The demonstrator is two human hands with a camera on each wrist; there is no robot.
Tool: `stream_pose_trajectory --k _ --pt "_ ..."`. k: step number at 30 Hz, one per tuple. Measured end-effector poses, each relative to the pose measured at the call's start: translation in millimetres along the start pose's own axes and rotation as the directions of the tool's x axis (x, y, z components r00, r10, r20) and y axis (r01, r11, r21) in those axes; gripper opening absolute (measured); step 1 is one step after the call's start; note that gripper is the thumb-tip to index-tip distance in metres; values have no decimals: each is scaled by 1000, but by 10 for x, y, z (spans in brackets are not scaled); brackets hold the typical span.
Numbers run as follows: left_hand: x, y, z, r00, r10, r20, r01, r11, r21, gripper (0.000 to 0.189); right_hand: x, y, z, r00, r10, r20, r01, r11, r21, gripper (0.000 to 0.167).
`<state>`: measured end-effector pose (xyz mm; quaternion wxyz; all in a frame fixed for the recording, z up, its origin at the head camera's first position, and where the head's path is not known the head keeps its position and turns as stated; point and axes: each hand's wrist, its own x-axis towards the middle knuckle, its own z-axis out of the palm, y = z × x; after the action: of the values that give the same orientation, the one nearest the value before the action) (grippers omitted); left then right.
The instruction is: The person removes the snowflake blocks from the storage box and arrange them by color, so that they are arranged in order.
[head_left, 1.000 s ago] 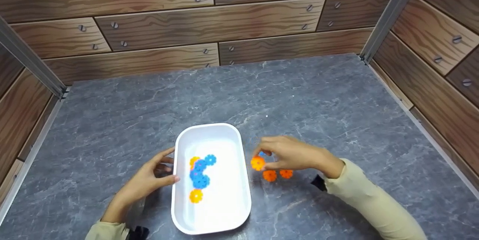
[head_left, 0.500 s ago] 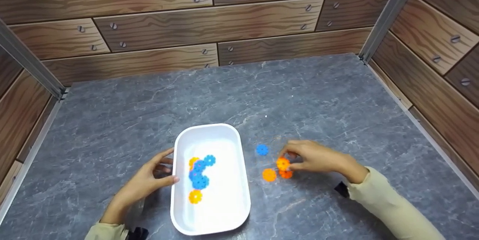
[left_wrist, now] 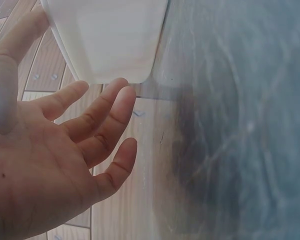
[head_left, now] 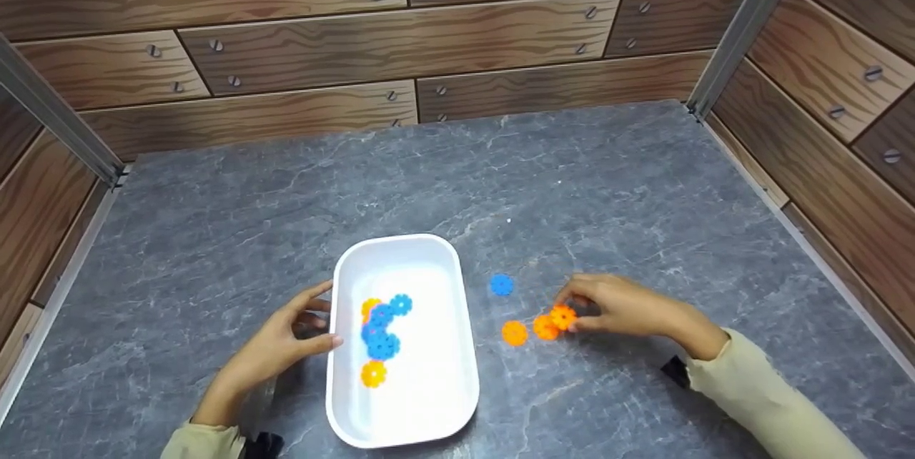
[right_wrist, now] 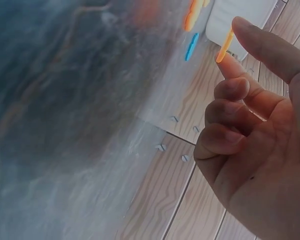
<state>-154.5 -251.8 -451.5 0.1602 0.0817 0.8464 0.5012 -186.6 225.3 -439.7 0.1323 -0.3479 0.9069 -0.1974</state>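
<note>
The bright orange, flower-shaped plastic disc with a notched rim (head_left: 563, 317) is at the tips of the right hand (head_left: 623, 305), right of the tray and just above the table. It looks light, thin and fairly stiff, likely hard to break but perhaps a little slick; its edge is the place to take hold, with the notches giving the skin some purchase. The right hand pinches it there between thumb and forefinger, the other fingers curled in towards the palm; the right wrist view shows the disc edge-on

Just left of it, partly overlapped from above, is a second orange notched disc (head_left: 545, 327); whether the two touch, I cannot tell. Farther left lies a third orange disc (head_left: 515, 334), and beyond that, on the far side, a flat blue notched disc (head_left: 501, 284). Flat on the table, such thin pieces probably call for a fingernail under the rim

The white, round-cornered tray (head_left: 437, 380), smooth and apparently rigid plastic, holds overlapping blue discs (head_left: 384, 346) and a yellow-orange disc (head_left: 373, 374) at their near end. The left hand (head_left: 275, 348) is spread, gripping nothing, its thumb touching the tray's left rim

Around them spreads the grey, marble-veined table (head_left: 457, 184), backed by wood-grain panels (head_left: 457, 44) printed with screw heads
</note>
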Motion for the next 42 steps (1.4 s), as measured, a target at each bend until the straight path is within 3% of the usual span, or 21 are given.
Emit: stream_pose_trajectory --k 23,42 --pt "-9 -23 9 999 40 15 -40 999 -12 79 -152 171 22 999 51 10 -51 999 14 20" --pt "3 -6 -7 999 40 -2 -40 999 9 79 -207 165 -105 996 86 3 -86 994 70 33"
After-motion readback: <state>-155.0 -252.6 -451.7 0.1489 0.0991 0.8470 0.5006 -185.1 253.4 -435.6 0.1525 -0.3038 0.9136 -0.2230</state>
